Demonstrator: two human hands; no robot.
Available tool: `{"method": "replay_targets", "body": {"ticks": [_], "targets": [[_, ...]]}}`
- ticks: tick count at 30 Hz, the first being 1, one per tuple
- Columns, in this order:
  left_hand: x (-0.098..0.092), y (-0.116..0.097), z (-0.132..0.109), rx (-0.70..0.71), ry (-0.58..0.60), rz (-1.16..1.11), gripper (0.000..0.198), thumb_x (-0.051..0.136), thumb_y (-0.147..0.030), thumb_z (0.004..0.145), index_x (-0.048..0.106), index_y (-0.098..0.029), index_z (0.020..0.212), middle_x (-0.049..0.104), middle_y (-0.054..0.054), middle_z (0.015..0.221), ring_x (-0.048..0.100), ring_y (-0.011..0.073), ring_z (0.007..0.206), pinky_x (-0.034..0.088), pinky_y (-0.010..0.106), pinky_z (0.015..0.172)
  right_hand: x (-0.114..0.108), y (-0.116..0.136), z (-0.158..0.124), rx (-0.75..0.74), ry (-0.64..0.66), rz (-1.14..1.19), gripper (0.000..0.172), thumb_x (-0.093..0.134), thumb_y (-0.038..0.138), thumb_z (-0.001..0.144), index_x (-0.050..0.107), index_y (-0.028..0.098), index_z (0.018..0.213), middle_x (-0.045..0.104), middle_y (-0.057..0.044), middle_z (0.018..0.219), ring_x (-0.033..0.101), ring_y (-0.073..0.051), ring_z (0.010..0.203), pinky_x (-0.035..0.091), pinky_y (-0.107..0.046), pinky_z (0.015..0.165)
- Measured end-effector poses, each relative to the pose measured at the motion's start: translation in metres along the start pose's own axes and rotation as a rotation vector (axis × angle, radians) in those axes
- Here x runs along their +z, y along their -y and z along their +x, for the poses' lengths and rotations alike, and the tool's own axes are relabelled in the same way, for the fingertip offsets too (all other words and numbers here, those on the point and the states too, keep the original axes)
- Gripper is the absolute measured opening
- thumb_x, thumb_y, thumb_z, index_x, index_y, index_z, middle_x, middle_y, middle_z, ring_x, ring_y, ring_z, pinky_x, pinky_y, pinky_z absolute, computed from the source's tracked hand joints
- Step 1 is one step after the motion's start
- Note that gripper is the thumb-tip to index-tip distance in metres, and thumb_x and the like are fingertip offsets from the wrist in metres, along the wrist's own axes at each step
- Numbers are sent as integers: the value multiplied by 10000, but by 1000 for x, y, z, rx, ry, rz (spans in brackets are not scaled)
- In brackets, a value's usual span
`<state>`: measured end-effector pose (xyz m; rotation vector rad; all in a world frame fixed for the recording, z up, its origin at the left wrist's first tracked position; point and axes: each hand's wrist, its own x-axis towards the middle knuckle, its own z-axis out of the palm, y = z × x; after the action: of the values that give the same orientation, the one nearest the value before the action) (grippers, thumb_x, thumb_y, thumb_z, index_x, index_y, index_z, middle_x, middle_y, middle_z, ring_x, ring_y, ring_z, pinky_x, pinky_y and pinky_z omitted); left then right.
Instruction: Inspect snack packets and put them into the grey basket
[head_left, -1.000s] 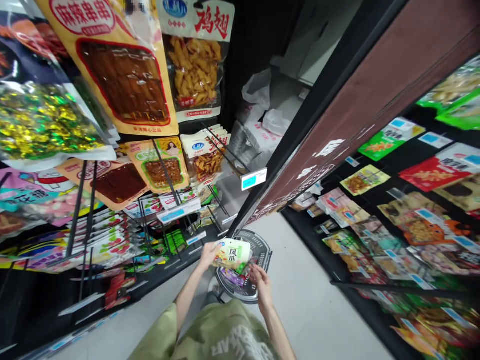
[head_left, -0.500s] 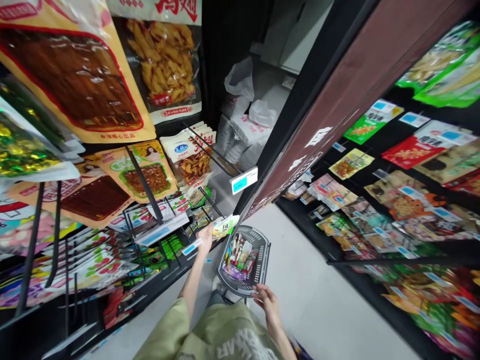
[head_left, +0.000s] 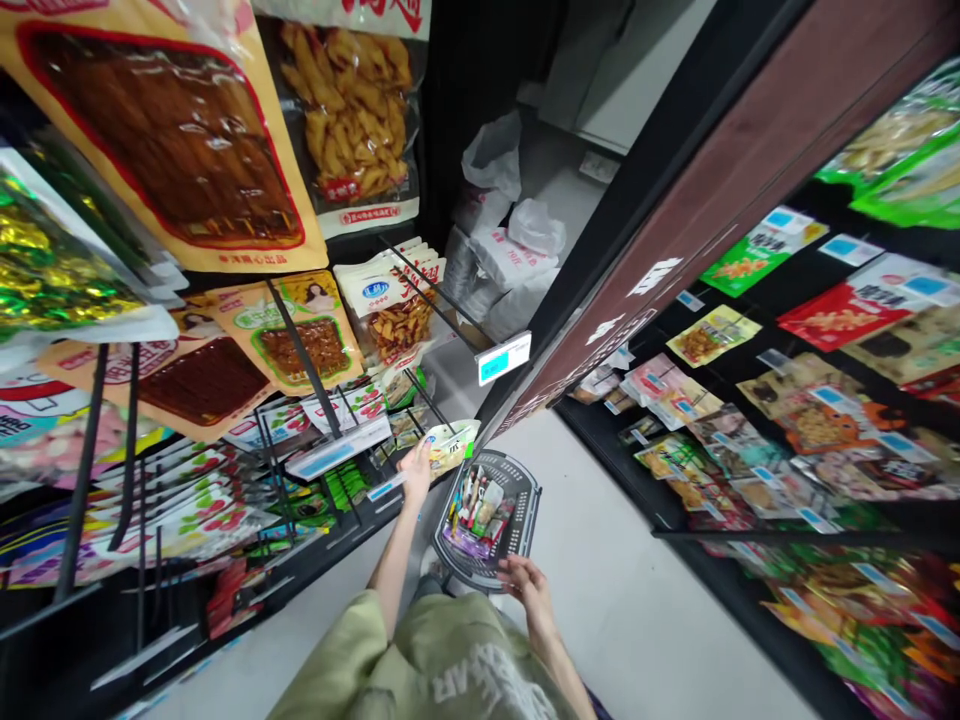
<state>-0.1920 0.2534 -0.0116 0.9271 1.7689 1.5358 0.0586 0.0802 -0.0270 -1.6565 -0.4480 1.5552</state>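
My left hand [head_left: 418, 476] grips a small pale snack packet with a green edge [head_left: 450, 446], held in front of the left rack and just above the far-left side of the basket. A dark grey shopping basket [head_left: 523, 520] stands below, in front of my body, with several colourful packets [head_left: 480, 508] inside. My right hand [head_left: 527, 585] is at the basket's near right corner, its fingers curled and bunched. Whether those fingers grip the rim or a handle is hard to make out.
On the left, a hook rack [head_left: 337, 445] carries hanging snack bags. A black-and-brown upright panel [head_left: 637, 260] divides it from the right shelves of packets [head_left: 817, 410]. White plastic bags [head_left: 517, 255] stand behind the rack. Grey floor [head_left: 600, 540] runs between the shelves.
My left hand has brought the packet slightly away from the hooks, and it now lies flatter. My right hand stays by the basket, fingers a little more bunched. The view has shifted slightly.
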Motion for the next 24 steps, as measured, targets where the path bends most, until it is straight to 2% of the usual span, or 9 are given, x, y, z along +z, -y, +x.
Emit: {"method": "replay_targets", "body": {"ticks": [4, 8, 15, 24], "targets": [[-1, 5, 0, 22, -36, 28, 363, 601, -402, 859, 760, -117, 1017, 773, 132, 1003, 732, 273, 956, 569, 390, 917, -3, -1, 1, -8, 2, 7, 515, 809, 561, 581, 666, 192, 910, 768, -71, 900, 714, -250, 768, 527, -328, 699], [-1, 5, 2, 68, -38, 41, 355, 597, -371, 871, 758, -104, 1040, 761, 145, 1043, 711, 272, 1030, 551, 384, 967, -2, -5, -1, 0, 8, -2, 533, 811, 571, 571, 665, 187, 911, 767, -81, 911, 716, -250, 770, 530, -331, 713], [-3, 9, 11, 225, 73, 43, 261, 595, -297, 868, 780, -169, 1000, 764, 102, 1055, 712, 257, 1031, 537, 395, 996, 3, -9, -3, 9, 10, -54, 504, 809, 582, 549, 685, 212, 867, 768, -64, 866, 712, -248, 743, 529, -321, 683], [12, 11, 8, 256, -24, 41, 311, 557, -336, 905, 769, -156, 1044, 757, 107, 1081, 714, 260, 1026, 544, 399, 982, -4, -3, -1, -41, 2, -68, 447, 786, 580, 580, 697, 244, 861, 775, -44, 871, 701, -249, 739, 534, -339, 705]]}}
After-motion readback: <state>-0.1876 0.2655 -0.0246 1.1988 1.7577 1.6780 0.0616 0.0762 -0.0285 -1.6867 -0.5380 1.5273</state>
